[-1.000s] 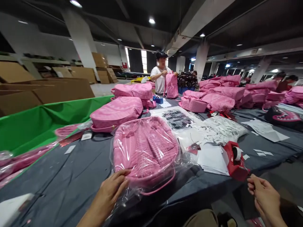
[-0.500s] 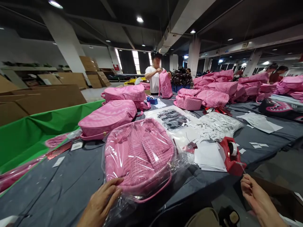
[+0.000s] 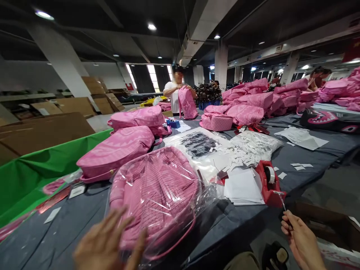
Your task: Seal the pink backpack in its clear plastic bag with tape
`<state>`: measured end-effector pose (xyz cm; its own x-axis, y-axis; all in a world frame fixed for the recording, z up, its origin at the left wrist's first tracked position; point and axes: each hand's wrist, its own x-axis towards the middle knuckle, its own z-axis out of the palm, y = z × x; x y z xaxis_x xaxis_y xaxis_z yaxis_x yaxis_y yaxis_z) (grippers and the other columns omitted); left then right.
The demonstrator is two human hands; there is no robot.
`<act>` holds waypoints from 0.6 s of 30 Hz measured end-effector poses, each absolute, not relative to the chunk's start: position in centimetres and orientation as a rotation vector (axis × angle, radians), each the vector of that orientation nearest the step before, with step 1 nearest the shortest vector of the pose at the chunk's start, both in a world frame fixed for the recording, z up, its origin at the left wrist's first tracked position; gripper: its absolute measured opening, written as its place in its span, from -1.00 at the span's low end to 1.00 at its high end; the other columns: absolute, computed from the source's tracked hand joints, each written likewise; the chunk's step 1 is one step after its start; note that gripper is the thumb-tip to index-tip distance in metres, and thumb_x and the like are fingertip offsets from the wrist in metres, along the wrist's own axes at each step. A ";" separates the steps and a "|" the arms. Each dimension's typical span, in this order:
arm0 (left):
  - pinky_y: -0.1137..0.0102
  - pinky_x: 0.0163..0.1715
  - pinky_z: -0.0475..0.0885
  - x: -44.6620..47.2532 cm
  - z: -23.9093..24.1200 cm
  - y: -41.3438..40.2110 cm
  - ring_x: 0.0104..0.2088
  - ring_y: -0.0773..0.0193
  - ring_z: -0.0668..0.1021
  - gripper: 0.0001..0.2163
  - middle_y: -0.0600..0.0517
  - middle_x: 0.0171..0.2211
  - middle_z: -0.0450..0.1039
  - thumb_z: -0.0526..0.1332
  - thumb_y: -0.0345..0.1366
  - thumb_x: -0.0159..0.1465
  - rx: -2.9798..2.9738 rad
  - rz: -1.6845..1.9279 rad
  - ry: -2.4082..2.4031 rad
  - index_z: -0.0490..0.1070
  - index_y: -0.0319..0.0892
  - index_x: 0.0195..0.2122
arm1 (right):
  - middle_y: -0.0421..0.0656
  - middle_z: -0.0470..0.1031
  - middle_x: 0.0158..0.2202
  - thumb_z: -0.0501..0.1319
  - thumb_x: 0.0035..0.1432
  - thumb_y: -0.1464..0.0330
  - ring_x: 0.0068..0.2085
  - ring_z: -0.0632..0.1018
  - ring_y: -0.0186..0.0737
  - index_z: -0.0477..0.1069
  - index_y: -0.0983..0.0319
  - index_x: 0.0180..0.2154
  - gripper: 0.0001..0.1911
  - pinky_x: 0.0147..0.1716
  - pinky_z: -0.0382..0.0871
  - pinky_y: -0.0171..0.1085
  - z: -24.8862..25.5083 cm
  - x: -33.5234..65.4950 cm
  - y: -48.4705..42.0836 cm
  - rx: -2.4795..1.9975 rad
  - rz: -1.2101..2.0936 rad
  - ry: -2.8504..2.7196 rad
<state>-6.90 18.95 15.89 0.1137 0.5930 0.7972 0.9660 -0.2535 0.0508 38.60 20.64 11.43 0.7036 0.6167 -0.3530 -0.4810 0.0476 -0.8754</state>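
A pink backpack (image 3: 157, 195) sealed in a clear plastic bag lies on the grey table (image 3: 70, 228) right in front of me. My left hand (image 3: 108, 243) is blurred, with fingers spread, at the bag's near edge; I cannot tell whether it touches the bag. My right hand (image 3: 299, 238) is low at the right, off the table's edge. Its fingers pinch the end of a thin tape strip (image 3: 282, 204) that runs up to the red tape dispenser (image 3: 268, 183).
A stack of white paper (image 3: 243, 187) and a clear bag of white tags (image 3: 255, 144) lie beside the dispenser. More pink backpacks (image 3: 118, 150) lie behind, and a green bin (image 3: 33, 168) stands to the left. A co-worker (image 3: 176, 93) holds a backpack at the far end. An open cardboard box (image 3: 332, 225) sits low on the right.
My left hand has lifted off the bag's near edge and spread its fingers. My right hand has drawn down and away from the dispenser. The view has shifted to the right.
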 end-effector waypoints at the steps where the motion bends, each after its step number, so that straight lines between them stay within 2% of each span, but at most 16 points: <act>1: -0.08 0.26 0.32 -3.1 16.1 19.8 0.24 -0.08 0.43 -0.67 -0.16 0.20 0.43 0.19 -0.15 0.40 -2.005 -1.068 -1.434 0.37 -0.10 0.14 | -0.25 0.32 -0.56 0.63 -0.83 0.03 -0.54 0.26 -0.45 0.45 0.32 -0.54 -0.24 -0.71 0.15 -0.47 11.5 38.6 20.6 -1.261 0.864 -0.118; 3: 0.12 0.16 0.46 5.3 15.6 22.0 0.23 0.05 0.44 -0.65 -0.12 0.17 0.45 0.12 -0.35 0.41 -2.383 -1.119 -1.225 0.30 -0.10 0.22 | -0.26 0.31 -0.55 0.64 -0.84 0.01 -0.53 0.25 -0.46 0.45 0.31 -0.53 -0.23 -0.70 0.14 -0.49 11.6 38.7 20.4 -1.246 0.907 -0.092; 6: 0.13 0.15 0.48 17.3 13.6 26.3 0.19 0.08 0.46 -0.56 -0.10 0.16 0.46 0.16 -0.44 0.35 -2.835 -0.970 -0.936 0.26 -0.12 0.25 | -0.26 0.31 -0.56 0.63 -0.82 -0.04 -0.54 0.24 -0.46 0.45 0.28 -0.52 -0.22 -0.70 0.15 -0.49 11.4 38.7 20.3 -1.249 0.968 -0.055; 9: 0.06 0.18 0.44 25.2 12.3 30.4 0.24 0.01 0.38 -0.48 -0.09 0.26 0.35 0.27 -0.37 0.36 -2.999 -0.747 -0.850 0.20 -0.06 0.32 | -0.29 0.27 -0.58 0.62 -0.77 -0.09 -0.57 0.22 -0.47 0.45 0.26 -0.49 -0.21 -0.71 0.11 -0.49 10.6 38.7 20.4 -1.241 1.005 -0.029; 13: 0.00 0.15 0.43 29.7 11.9 33.3 0.25 -0.06 0.35 -0.52 -0.05 0.30 0.31 0.30 -0.25 0.38 -2.997 -0.610 -0.689 0.26 -0.01 0.29 | -0.28 0.31 -0.56 0.61 -0.68 -0.13 -0.59 0.23 -0.45 0.45 0.24 -0.47 -0.22 -0.73 0.13 -0.45 9.4 38.8 20.7 -1.192 1.004 -0.039; 18: 0.08 0.16 0.37 30.6 9.8 33.8 0.24 0.07 0.36 -0.68 0.04 0.22 0.43 0.16 -0.25 0.48 -2.914 -0.742 -0.674 0.35 0.03 0.24 | -0.27 0.32 -0.54 0.59 -0.57 -0.15 -0.59 0.24 -0.45 0.46 0.24 -0.48 -0.26 -0.74 0.14 -0.45 9.3 38.5 20.5 -1.189 1.006 -0.066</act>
